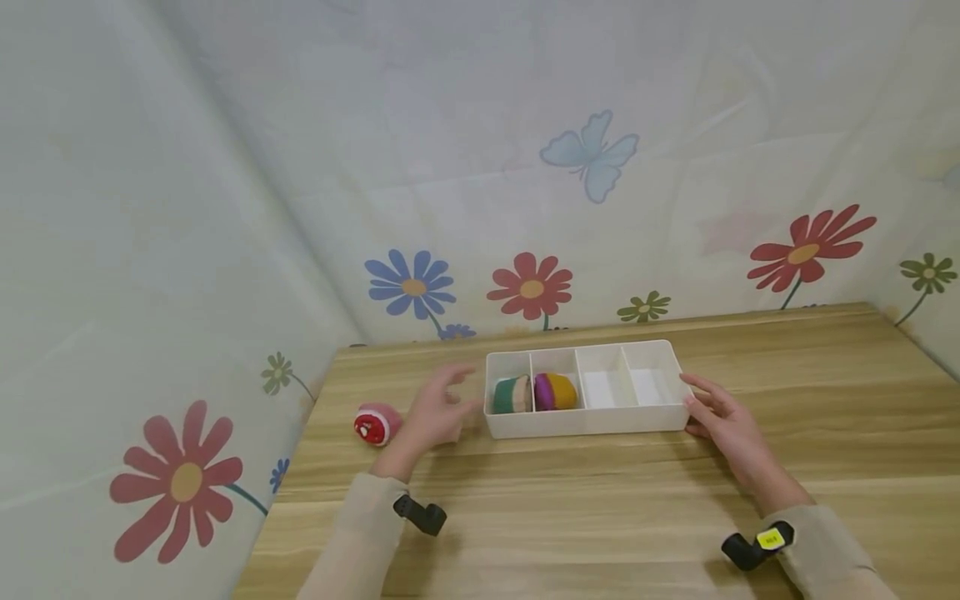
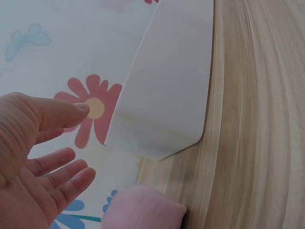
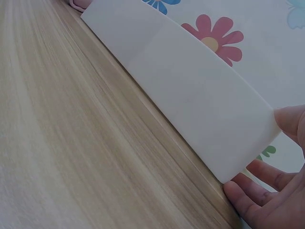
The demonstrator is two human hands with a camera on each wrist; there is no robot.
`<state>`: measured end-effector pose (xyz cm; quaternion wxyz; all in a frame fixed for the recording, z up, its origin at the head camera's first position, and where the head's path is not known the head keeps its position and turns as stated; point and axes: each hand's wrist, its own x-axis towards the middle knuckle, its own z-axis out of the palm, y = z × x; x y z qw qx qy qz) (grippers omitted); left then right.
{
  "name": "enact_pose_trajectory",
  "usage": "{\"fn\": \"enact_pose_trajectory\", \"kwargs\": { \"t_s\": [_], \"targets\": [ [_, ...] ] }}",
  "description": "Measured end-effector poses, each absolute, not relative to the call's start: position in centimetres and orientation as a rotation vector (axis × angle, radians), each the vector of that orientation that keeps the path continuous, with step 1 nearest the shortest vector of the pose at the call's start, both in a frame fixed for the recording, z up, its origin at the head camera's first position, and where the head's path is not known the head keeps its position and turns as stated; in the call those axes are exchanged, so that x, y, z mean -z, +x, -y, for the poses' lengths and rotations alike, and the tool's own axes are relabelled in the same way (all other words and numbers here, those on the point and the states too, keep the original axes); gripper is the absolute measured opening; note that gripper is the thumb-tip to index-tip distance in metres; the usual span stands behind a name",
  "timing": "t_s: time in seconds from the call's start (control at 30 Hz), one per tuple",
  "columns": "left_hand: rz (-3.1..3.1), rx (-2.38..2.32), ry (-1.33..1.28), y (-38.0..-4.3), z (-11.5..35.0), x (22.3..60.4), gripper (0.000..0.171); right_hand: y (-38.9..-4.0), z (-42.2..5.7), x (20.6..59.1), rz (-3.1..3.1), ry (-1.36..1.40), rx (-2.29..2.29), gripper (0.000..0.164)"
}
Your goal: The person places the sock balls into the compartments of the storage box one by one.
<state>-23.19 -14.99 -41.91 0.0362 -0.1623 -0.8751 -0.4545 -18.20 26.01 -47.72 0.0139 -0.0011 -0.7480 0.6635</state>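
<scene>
A long white divided box (image 1: 588, 421) stands on the wooden table. Its leftmost compartment holds a green and beige toy cupcake (image 1: 512, 395), and the neighbouring one a purple and yellow toy cupcake (image 1: 557, 392). The other compartments show bare bottoms. My left hand (image 1: 442, 408) hovers just left of the box, apart from it, thumb and fingers spread around nothing; its palm (image 2: 28, 191) shows in the left wrist view. At the box's right end my right hand (image 1: 723, 425) touches the end wall, with thumb near the rim and fingers (image 3: 243, 195) by the bottom corner.
A pink toy cupcake (image 1: 377, 423) with a red top lies on its side to the left, beside my left wrist. The wooden table (image 1: 585, 517) meets flower-printed cloth walls (image 1: 465, 192) behind and at both sides.
</scene>
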Motion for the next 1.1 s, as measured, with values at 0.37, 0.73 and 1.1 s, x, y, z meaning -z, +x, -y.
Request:
{"fn": "enact_pose_trajectory", "kwargs": {
  "t_s": [0.37,0.73,1.1],
  "targets": [
    [2.691,1.373,-0.441,-22.7,17.1,42.2,0.046,-18.1,-26.1,47.8,2.328,0.002,-2.061,0.050],
    [2.693,1.341,-0.425,-22.5,18.7,42.6,0.045,-17.9,-26.1,47.7,2.340,-0.016,-2.067,0.052],
    [2.791,1.299,-0.355,-22.3,19.5,43.2,0.052,-18.0,-26.0,47.7,2.345,0.000,-2.054,0.053]
  ]
}}
